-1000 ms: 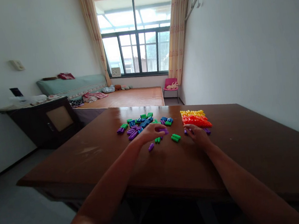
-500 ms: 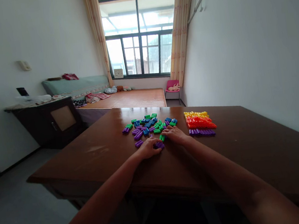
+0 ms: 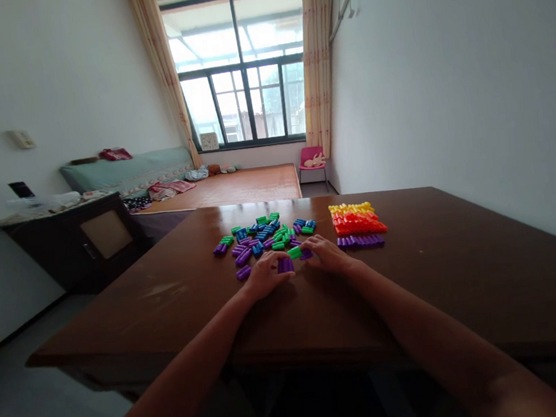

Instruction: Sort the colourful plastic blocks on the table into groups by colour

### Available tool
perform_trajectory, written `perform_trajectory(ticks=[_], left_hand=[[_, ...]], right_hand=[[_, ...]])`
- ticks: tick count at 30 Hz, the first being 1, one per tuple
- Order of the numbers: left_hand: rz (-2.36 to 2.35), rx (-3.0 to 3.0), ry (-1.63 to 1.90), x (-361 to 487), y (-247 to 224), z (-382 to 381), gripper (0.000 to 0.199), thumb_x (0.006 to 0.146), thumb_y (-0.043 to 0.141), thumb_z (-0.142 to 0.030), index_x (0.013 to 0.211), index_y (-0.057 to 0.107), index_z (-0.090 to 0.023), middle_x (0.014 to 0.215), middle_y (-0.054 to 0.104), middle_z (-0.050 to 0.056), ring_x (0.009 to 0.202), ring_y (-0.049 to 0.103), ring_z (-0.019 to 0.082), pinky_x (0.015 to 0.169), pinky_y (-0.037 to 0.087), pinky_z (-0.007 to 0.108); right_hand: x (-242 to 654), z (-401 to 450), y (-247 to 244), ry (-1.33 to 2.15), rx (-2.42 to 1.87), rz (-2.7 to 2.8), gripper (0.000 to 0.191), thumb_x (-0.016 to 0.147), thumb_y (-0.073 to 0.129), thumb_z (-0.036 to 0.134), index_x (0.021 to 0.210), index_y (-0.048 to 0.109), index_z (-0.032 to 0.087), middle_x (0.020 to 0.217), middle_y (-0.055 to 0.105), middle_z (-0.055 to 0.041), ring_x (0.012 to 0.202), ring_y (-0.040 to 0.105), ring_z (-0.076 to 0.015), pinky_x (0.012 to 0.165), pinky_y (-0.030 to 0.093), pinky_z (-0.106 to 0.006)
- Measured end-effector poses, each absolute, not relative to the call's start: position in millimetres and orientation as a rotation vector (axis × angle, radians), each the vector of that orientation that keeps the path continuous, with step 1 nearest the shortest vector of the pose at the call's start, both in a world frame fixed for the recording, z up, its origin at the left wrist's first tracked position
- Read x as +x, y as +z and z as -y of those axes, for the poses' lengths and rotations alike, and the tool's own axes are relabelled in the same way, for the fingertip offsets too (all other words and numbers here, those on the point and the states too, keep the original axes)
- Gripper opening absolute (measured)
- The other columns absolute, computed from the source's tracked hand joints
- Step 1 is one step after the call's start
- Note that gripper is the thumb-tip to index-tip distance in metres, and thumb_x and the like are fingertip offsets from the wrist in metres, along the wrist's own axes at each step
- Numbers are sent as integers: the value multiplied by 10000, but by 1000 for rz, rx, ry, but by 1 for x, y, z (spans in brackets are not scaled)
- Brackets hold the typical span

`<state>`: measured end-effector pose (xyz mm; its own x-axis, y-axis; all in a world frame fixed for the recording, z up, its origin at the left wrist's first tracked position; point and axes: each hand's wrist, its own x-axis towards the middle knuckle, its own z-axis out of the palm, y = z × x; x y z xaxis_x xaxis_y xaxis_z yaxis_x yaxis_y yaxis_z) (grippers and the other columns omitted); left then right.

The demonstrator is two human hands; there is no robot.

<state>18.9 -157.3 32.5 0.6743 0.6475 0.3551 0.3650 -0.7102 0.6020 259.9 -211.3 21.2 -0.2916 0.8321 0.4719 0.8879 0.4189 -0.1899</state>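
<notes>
My left hand [image 3: 264, 275] is closed on a few purple pieces [image 3: 285, 265] near the middle of the brown table [image 3: 169, 314]. Beside it, my right hand [image 3: 324, 255] has its fingers around a small purple piece [image 3: 306, 254]. A green piece [image 3: 295, 253] lies between the two hands, touching or nearly touching the right fingertips. Beyond them spreads a loose pile of purple, blue and green pieces [image 3: 266, 231]. To the right, rows of yellow pieces [image 3: 351, 208], red-orange pieces [image 3: 358, 223] and purple pieces [image 3: 361, 242] lie side by side.
Past the table's far edge stand a low bed [image 3: 250, 183] and a pink chair [image 3: 311, 158] with a soft toy on it. A dark cabinet [image 3: 68, 239] is at the left. The table's near edge runs beneath my forearms.
The view has turned slightly right. My hands have shifted at the near side of the pile, and the purple pieces by my left hand now show more upright. The green piece has turned sideways.
</notes>
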Motion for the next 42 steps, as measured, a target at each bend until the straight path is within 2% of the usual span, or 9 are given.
perform_trajectory(ticks=[3,7,11,14,17,22,27,33,42], left_hand=[[-764,2394,735,27,35,164,407,669,813,-344,1045,691,-247,1288,593,77,1234,507,267,1075,389,420],[-667,2295,651,33,30,164,407,680,798,-359,1048,696,-219,1310,595,79,1223,538,256,1041,437,381],[-850,2319,709,29,27,152,358,709,768,-383,1019,715,-212,1233,646,74,1183,572,251,1043,437,376],[-1055,2443,791,23,32,140,332,730,754,-384,1022,714,-233,1214,650,68,1177,565,259,1070,408,414],[-1189,2587,899,21,39,130,342,720,772,-371,1039,706,-270,1262,608,58,1236,506,275,1110,354,444],[-1032,2582,947,53,47,126,422,737,754,-394,1129,664,-266,1129,606,39,1089,585,222,979,477,339],[-817,2466,781,133,46,133,475,710,777,-292,1157,637,-215,1100,614,43,882,633,166,795,534,285],[-842,2633,692,213,42,138,454,730,757,-430,1109,661,-200,1001,655,53,946,616,218,867,489,324],[-818,2682,566,234,23,146,459,744,749,-399,1147,666,-196,1046,640,73,987,616,230,901,479,314]], right_hand=[[252,215,18,-161,-1413,2212,371,788,628,192,1158,603,210,1135,623,-79,1054,511,-230,912,437,-372],[243,218,21,-222,-1315,2247,357,825,582,172,1178,601,216,1188,613,-71,1104,494,-226,977,412,-373],[258,221,29,-309,-1467,2111,338,817,576,138,1141,631,218,1165,636,-76,1118,505,-239,966,420,-381],[292,223,37,-262,-1601,1785,303,829,608,209,1131,635,204,1115,667,-84,1058,563,-231,951,439,-372],[338,225,48,-81,-1710,1433,331,840,629,325,1140,622,186,1020,706,-79,924,641,-204,849,488,-333],[404,236,54,27,-1903,1191,265,817,647,402,939,671,168,867,725,-73,772,667,-184,739,497,-304],[428,255,24,-140,-1924,1094,270,779,672,359,958,653,158,904,714,-81,746,652,-171,722,503,-297],[427,260,8,-193,-1984,1200,262,808,645,411,934,640,181,889,699,-60,765,643,-162,730,480,-280],[397,251,23,-252,-2264,1452,440,823,538,645,889,680,234,921,707,-67,903,629,-226,785,430,-334]])
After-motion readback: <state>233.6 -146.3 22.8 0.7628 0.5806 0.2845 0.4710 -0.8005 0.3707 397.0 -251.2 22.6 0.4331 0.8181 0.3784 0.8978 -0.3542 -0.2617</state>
